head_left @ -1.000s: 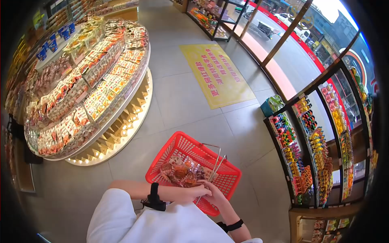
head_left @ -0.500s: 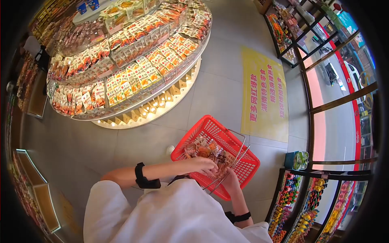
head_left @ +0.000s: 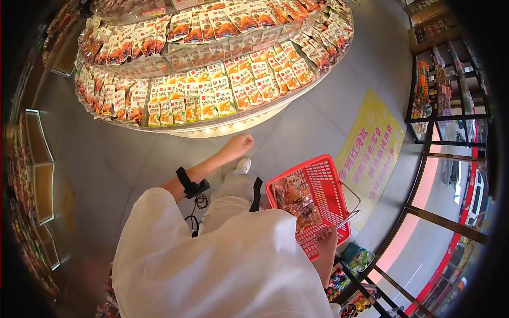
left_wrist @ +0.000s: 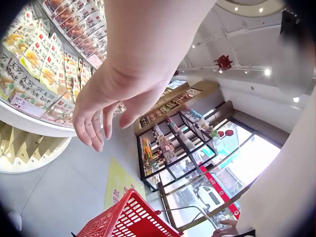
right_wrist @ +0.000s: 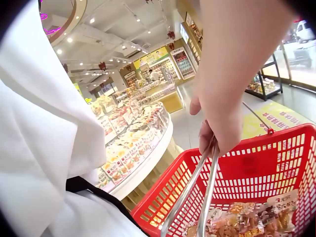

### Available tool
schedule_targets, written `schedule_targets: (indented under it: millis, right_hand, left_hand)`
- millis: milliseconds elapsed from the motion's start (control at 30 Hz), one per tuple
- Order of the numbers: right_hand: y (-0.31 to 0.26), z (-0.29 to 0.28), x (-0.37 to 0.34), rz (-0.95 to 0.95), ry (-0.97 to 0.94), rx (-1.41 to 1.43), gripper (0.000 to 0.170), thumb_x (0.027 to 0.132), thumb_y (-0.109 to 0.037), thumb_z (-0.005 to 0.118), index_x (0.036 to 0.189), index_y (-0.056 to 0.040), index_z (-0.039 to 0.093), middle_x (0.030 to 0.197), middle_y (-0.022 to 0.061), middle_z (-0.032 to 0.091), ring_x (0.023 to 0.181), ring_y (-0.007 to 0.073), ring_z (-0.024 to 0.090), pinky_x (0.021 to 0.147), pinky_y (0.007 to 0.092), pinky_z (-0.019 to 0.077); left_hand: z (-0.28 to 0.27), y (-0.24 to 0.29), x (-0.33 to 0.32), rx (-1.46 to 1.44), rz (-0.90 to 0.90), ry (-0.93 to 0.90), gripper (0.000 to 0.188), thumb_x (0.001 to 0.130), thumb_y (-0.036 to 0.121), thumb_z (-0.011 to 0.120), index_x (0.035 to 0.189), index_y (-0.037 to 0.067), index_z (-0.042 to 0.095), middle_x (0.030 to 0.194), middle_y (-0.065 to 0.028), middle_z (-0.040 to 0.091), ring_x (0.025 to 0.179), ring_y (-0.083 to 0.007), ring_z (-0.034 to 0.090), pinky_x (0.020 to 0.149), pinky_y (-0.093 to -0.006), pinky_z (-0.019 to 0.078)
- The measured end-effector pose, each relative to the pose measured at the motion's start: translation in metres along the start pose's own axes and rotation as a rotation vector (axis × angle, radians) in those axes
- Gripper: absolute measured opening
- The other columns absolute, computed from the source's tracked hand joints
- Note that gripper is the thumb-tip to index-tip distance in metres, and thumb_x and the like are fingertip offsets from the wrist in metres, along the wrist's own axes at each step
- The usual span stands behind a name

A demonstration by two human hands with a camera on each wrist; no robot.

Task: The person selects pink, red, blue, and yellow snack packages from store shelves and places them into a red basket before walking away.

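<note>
My left hand is held out over the floor in front of the round snack display, apart from its white edge. In the left wrist view its fingers hang loosely with nothing in them. My right hand grips the metal handles of a red plastic shopping basket, fingers curled round both bars. Inside the basket lie several clear-wrapped snack packs, and the basket hangs at my right side. Upright snack pouches in white, orange and yellow fill the display's tiers.
A yellow floor mat with pink lettering lies beyond the basket. Black-framed shelves and tall windows line the right side. Colourful small goods stand in a rack at lower right. My shoe is on the grey tiles.
My left hand has left the basket and reached forward toward the display. My right hand keeps its hold on the handles. The view has turned left and come closer to the display.
</note>
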State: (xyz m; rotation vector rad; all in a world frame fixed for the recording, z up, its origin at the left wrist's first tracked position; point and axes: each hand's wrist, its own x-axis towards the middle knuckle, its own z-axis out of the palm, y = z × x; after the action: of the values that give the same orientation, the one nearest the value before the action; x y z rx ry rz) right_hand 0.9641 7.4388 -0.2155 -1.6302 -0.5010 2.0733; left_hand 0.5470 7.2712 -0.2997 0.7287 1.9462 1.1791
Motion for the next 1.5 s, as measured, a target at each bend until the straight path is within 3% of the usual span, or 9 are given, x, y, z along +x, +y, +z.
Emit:
schedule_targets:
  millis: [267, 367, 600, 833, 1133, 1333, 1400, 1433, 1500]
  right_hand:
    - [-0.082, 0.033, 0.076, 0.036, -0.149, 0.075, 0.027, 0.085, -0.017, 0.051, 0.063, -0.0129, 0.037, 0.050, -0.0031, 0.022, 0.045, 0.0088, 0.024, 0.049, 0.0248, 0.0268]
    - [-0.124, 0.051, 0.115, 0.065, -0.055, 0.009, 0.026, 0.085, -0.017, 0.051, 0.063, -0.0126, 0.037, 0.051, -0.0032, 0.022, 0.045, 0.0090, 0.024, 0.049, 0.0249, 0.0273]
    - [-0.158, 0.092, 0.162, 0.084, -0.197, -0.174, 0.029, 0.086, -0.016, 0.047, 0.062, -0.0128, 0.032, 0.051, -0.0040, 0.022, 0.045, 0.0078, 0.024, 0.045, 0.0248, 0.0255]
    - [-0.159, 0.127, 0.134, -0.136, -0.086, -0.377, 0.024, 0.084, -0.015, 0.048, 0.063, -0.0119, 0.037, 0.051, -0.0068, 0.026, 0.042, 0.0039, 0.023, 0.040, 0.0221, 0.0177]
    - [-0.119, 0.154, 0.081, -0.331, -0.059, -0.605, 0.027, 0.086, -0.023, 0.052, 0.064, -0.0094, 0.042, 0.053, -0.0069, 0.033, 0.046, 0.0022, 0.026, 0.041, 0.0221, 0.0172]
    - [-0.080, 0.172, 0.061, -0.448, -0.110, -0.747, 0.024, 0.086, -0.024, 0.053, 0.070, -0.0080, 0.046, 0.055, -0.0069, 0.036, 0.046, 0.0011, 0.028, 0.040, 0.0197, 0.0193]
    - [-0.067, 0.180, 0.050, -0.437, -0.076, -0.726, 0.028, 0.083, -0.024, 0.057, 0.066, -0.0044, 0.048, 0.053, -0.0056, 0.035, 0.049, 0.0028, 0.027, 0.043, 0.0234, 0.0188]
    - [-0.061, 0.184, 0.045, -0.432, -0.060, -0.714, 0.030, 0.082, -0.024, 0.058, 0.065, -0.0026, 0.049, 0.053, -0.0050, 0.035, 0.050, 0.0037, 0.027, 0.044, 0.0252, 0.0185]
    - [-0.053, 0.188, 0.037, -0.466, -0.089, -0.757, 0.030, 0.081, -0.024, 0.060, 0.065, -0.0016, 0.048, 0.052, -0.0044, 0.033, 0.049, 0.0047, 0.027, 0.043, 0.0255, 0.0193]
  left_hand:
    - [0.025, 0.027, 0.080, 0.100, 0.110, 0.170, 0.021, 0.082, 0.015, 0.052, 0.097, 0.002, 0.056, 0.079, -0.0146, 0.061, 0.068, -0.0225, 0.060, 0.063, -0.0313, 0.0469]
    - [0.031, 0.070, 0.091, 0.034, -0.212, 0.055, 0.029, 0.083, 0.014, 0.049, 0.110, 0.004, 0.052, 0.065, -0.0100, 0.059, 0.054, -0.0173, 0.058, 0.056, -0.0286, 0.0461]
    - [0.070, 0.135, 0.105, -0.003, -0.212, -0.093, 0.049, 0.086, 0.011, 0.045, 0.133, 0.021, 0.035, 0.051, -0.0038, 0.051, 0.039, -0.0085, 0.048, 0.044, -0.0236, 0.0403]
    - [0.099, 0.148, 0.129, 0.053, -0.252, -0.277, 0.047, 0.086, 0.008, 0.043, 0.132, 0.016, 0.037, 0.054, -0.0046, 0.053, 0.044, -0.0090, 0.051, 0.049, -0.0237, 0.0424]
    - [0.124, 0.099, 0.127, -0.275, -0.103, -0.219, 0.025, 0.083, 0.006, 0.046, 0.106, 0.000, 0.054, 0.082, -0.0120, 0.064, 0.079, -0.0166, 0.060, 0.069, -0.0280, 0.0461]
    - [0.175, 0.095, 0.171, 0.203, 0.007, -0.268, 0.026, 0.078, 0.020, 0.053, 0.094, 0.001, 0.060, 0.088, -0.0201, 0.062, 0.087, -0.0299, 0.060, 0.076, -0.0375, 0.0453]
    - [0.180, 0.081, 0.189, 0.299, -0.068, -0.309, 0.024, 0.076, 0.021, 0.054, 0.087, 0.000, 0.060, 0.082, -0.0196, 0.062, 0.074, -0.0306, 0.060, 0.064, -0.0375, 0.0467]
    - [0.183, 0.066, 0.203, 0.423, -0.108, -0.348, 0.023, 0.077, 0.020, 0.054, 0.084, -0.001, 0.060, 0.076, -0.0170, 0.063, 0.062, -0.0259, 0.061, 0.052, -0.0351, 0.0478]
    - [0.213, -0.054, 0.254, 0.594, -0.159, -0.422, 0.040, 0.072, 0.032, 0.059, 0.094, -0.001, 0.059, 0.090, -0.0220, 0.061, 0.082, -0.0347, 0.061, 0.072, -0.0411, 0.0475]
